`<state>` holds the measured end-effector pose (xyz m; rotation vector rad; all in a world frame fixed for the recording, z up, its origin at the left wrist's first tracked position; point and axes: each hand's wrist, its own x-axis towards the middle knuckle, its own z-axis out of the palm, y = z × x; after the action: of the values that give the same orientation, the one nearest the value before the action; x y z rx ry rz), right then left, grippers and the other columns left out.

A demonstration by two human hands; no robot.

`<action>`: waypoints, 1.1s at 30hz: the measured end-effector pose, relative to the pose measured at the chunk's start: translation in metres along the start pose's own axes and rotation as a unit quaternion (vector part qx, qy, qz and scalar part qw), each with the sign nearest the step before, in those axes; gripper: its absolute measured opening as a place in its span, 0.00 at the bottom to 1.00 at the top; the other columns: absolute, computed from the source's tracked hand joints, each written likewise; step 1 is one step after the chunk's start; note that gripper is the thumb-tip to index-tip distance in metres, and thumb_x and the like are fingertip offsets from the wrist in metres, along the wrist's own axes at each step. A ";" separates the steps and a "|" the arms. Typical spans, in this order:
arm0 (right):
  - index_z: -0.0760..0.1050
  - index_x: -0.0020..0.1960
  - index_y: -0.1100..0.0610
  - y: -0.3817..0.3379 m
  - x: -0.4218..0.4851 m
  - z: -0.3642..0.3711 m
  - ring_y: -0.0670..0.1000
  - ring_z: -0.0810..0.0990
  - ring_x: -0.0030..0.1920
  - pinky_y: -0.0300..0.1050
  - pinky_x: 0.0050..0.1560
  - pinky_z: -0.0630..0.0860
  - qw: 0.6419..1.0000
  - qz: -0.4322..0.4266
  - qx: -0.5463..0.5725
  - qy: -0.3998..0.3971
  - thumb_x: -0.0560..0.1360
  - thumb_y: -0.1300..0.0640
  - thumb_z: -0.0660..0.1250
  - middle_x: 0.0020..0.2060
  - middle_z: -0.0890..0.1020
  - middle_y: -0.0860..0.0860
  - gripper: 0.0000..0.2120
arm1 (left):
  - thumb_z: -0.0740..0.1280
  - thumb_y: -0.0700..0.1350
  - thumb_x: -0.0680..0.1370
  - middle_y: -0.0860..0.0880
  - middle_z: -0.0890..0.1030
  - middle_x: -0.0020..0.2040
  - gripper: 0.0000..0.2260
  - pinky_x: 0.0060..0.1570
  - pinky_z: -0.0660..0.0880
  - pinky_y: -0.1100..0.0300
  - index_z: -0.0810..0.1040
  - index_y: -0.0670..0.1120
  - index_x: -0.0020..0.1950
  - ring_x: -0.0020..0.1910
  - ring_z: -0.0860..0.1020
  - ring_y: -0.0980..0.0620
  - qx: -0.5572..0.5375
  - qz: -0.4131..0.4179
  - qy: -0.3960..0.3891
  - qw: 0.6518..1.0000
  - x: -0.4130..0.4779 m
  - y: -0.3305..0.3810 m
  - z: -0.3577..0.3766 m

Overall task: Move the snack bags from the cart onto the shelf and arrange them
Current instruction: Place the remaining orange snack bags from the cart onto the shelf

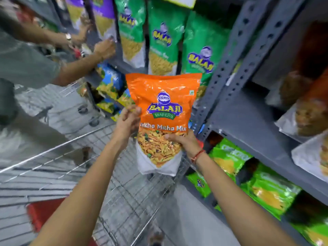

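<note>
Orange plastic snack bag (164,110) upright above wire cart (124,183) | left hand (128,119) grasps its left edge | right hand (184,142) grasps its lower right part | grey metal shelf (248,121) at right

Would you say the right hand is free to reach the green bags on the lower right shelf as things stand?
Probably not yet: the right hand grips the orange bag with the left hand. The green bags lie unobstructed.

I see bare grey shelf (248,121) board right of its perforated upright (225,71); green bags (165,38) fill the bay left of it.
</note>
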<state>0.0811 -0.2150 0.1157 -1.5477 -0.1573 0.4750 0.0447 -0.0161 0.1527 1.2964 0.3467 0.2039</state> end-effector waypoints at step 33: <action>0.77 0.49 0.47 -0.050 -0.380 -0.447 0.38 0.83 0.43 0.29 0.39 0.77 0.900 -0.104 -0.114 0.408 0.57 0.65 0.80 0.39 0.85 0.36 0.25 | 0.63 0.52 0.78 0.59 0.71 0.22 0.17 0.26 0.67 0.72 0.71 0.52 0.29 0.24 0.68 0.64 0.031 0.144 -0.421 0.895 -0.204 -0.012 0.538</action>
<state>-0.0767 -0.7721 0.2239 -1.8137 0.2818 -0.3972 0.0490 -0.5741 0.2925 1.3724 -0.5882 -0.1349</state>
